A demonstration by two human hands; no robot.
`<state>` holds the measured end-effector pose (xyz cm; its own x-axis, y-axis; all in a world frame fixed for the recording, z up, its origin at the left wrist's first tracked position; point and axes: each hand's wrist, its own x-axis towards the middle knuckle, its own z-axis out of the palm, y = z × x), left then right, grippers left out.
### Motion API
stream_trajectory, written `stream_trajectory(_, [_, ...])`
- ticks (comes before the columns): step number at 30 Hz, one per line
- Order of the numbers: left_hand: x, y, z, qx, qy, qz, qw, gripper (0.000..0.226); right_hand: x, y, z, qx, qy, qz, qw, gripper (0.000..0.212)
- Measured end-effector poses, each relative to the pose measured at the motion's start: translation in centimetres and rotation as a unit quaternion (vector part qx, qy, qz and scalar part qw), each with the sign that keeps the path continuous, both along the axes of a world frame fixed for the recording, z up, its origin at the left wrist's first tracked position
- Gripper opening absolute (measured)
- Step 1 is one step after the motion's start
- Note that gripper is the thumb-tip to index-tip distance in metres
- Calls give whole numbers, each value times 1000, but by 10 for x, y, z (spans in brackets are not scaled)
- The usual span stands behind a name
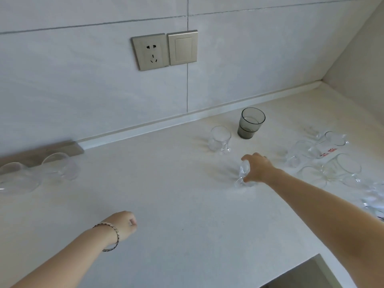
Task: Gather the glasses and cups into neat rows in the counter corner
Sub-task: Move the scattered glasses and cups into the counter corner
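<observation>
Glasses and cups are spread all over the pale surface [166,194] in the head view. Most of the clear ones sit bunched up in a cluster [332,163] toward the right corner. A smoky grey tumbler [251,125] stands upright near the back wall, with a clear cup [220,138] just beside it on the left. Two more clear glasses [60,166] are way off at the left edge. The right hand [257,169] reaches out mid-surface, fingers wrapped around a small clear glass [243,175] that's resting on the surface. The left hand [124,223], with a bracelet [112,235] on the wrist, has fingers curled in, holding nothing. There's a socket [149,51] and a switch [182,47] on the wall.
</observation>
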<state>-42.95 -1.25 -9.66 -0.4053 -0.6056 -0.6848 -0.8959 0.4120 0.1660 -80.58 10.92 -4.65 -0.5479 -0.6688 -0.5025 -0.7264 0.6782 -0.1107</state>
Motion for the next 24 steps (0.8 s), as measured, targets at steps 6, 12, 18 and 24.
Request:
stream_trajectory(6, [95, -21, 5, 4, 9, 43, 999, 27, 126, -33, 15, -2, 3, 85, 996, 76])
stream_trajectory(12, [241, -53, 10, 0, 4, 85, 996, 19, 294, -95, 21, -10, -30, 176, 984, 75])
stream_trajectory(18, [375, -74, 7, -4, -11, 152, 988, 13, 450, -170, 13, -17, -69, 276, 959, 75])
stream_trajectory(24, [455, -78, 3, 18, -7, 242, 970, 37, 578, -234, 0, -42, -94, 333, 937, 78])
